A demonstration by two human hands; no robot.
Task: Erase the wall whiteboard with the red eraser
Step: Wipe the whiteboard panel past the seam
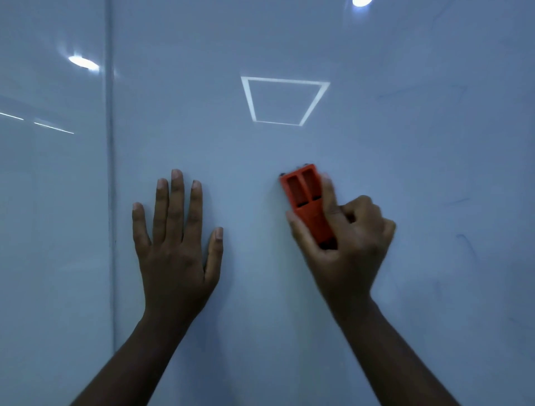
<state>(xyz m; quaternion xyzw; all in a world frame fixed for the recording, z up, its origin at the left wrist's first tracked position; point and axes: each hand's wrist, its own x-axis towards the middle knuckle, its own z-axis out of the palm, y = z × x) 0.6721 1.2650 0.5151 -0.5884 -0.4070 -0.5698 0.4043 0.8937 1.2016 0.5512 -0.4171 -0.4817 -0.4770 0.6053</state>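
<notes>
The glossy wall whiteboard (289, 43) fills the whole view. My right hand (344, 249) grips the red eraser (307, 197) by its lower half, thumb on its left side and fingers curled over its right side. The eraser lies flat against the board, its upper end with two rectangular recesses pointing up and slightly left. The hand and eraser look slightly blurred. My left hand (176, 240) rests flat on the board to the left of the eraser, fingers straight and spread, pointing up. Faint blue marker traces (466, 243) remain at the right.
A vertical seam (110, 174) divides the board from another panel at the left. Ceiling lights reflect in the surface: a square outline (285, 101) above the eraser, an oval (84, 62) at upper left, a bright spot (362, 2) at the top.
</notes>
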